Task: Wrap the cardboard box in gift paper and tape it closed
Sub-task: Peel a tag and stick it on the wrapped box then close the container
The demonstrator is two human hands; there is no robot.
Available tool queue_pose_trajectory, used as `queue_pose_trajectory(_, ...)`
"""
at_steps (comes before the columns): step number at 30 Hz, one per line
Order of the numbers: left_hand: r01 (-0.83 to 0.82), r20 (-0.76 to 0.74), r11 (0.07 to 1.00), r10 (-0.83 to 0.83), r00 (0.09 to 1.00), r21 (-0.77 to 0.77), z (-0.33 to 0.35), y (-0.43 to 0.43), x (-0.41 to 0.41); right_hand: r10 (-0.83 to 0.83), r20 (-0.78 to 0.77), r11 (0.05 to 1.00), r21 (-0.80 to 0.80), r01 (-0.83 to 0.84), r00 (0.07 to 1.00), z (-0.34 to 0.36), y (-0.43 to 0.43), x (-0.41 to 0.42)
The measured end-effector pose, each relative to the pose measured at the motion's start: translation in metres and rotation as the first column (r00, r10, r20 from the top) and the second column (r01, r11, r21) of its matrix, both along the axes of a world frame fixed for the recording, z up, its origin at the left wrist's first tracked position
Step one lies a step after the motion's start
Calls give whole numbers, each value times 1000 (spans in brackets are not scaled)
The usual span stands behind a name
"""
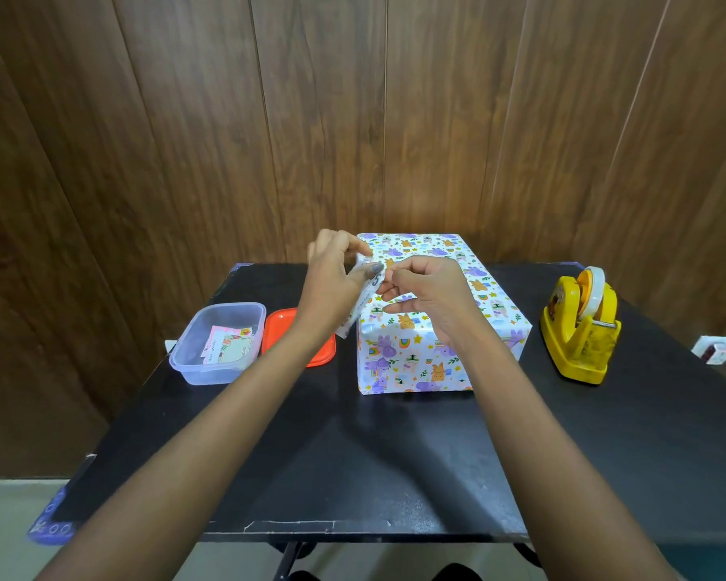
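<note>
A box (411, 358) covered in white gift paper with purple and orange animal prints stands in the middle of the black table (395, 463). Above its near left top edge, my left hand (336, 283) holds a small white printed card or sticker sheet (359, 306) upright. My right hand (424, 291) pinches at the upper edge of that sheet with its fingertips. Both hands hover over the box top. What is printed on the sheet is too small to read.
A yellow tape dispenser (579, 329) with a roll of tape stands at the right. At the left sits a clear plastic tub (219, 343) holding printed cards, with an orange lid (298, 341) beside it. A wooden panel wall rises behind the table.
</note>
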State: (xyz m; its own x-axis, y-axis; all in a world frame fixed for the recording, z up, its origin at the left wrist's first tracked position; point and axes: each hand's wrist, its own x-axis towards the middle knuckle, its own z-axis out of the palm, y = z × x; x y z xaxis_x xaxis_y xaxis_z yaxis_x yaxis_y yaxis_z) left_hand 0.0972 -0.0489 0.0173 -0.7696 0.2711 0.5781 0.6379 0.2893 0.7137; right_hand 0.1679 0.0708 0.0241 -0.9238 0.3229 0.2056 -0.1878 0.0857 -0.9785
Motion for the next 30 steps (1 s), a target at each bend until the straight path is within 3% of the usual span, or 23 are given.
queue_pose_trajectory(2, -193, -166, 981, 192, 967, 10, -6, 3, 6, 2, -12, 997, -72, -2, 1000, -2, -3, 0)
queue_pose_trajectory(4, -201, -178, 977, 210, 961, 67, -12, 5, 12, 2, -31, 991, -136, -6, 1000, -4, -7, 0)
queue_pose_trajectory(11, -16, 158, 976, -19, 987, 216, -10, 7, 30, -30, -69, 994, -110, 22, 997, -5, -19, 2)
queue_pose_trajectory(18, 10, 279, 951, -100, 955, 310, -8, -7, 23, -39, -58, 996, -80, 35, 998, -8, -21, 3)
queue_pose_trajectory(30, -80, 39, 994, 78, 996, 70, -2, -10, 30, -126, -72, 990, 55, 130, 989, -12, -24, -2)
